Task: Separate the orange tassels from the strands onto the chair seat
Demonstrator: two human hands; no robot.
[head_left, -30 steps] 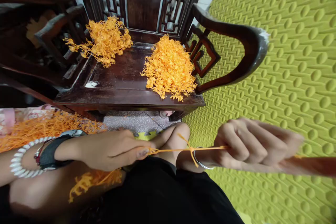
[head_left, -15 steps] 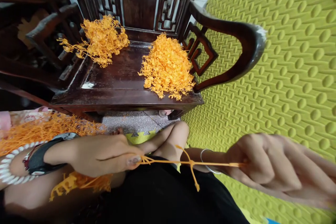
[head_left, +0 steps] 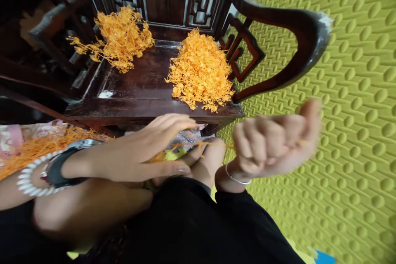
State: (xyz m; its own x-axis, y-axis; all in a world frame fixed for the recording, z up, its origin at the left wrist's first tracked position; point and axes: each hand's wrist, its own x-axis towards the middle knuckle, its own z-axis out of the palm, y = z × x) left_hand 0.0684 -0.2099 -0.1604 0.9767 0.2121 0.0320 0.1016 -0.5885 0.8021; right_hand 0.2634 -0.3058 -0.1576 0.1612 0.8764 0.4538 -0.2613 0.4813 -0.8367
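My left hand, with a dark watch and a white coil band on its wrist, has its fingers stretched out and its thumb apart. A thin orange plastic strand with small side branches runs from behind those fingers to my right hand. My right hand, with a silver bangle at the wrist, is closed in a fist around the strand's other end, thumb raised. Motion blurs the strand, and its left end is partly hidden by my left hand.
A dark carved wooden chair faces me, bearing a large orange pile and a smaller orange bunch. Loose orange strands lie at the left on pink printed cloth. Yellow-green textured matting covers the right side.
My left hand has unpinched from the strand and spread its fingers, moving slightly up and right. My right hand has moved up and left and turned over, still gripping the strand.
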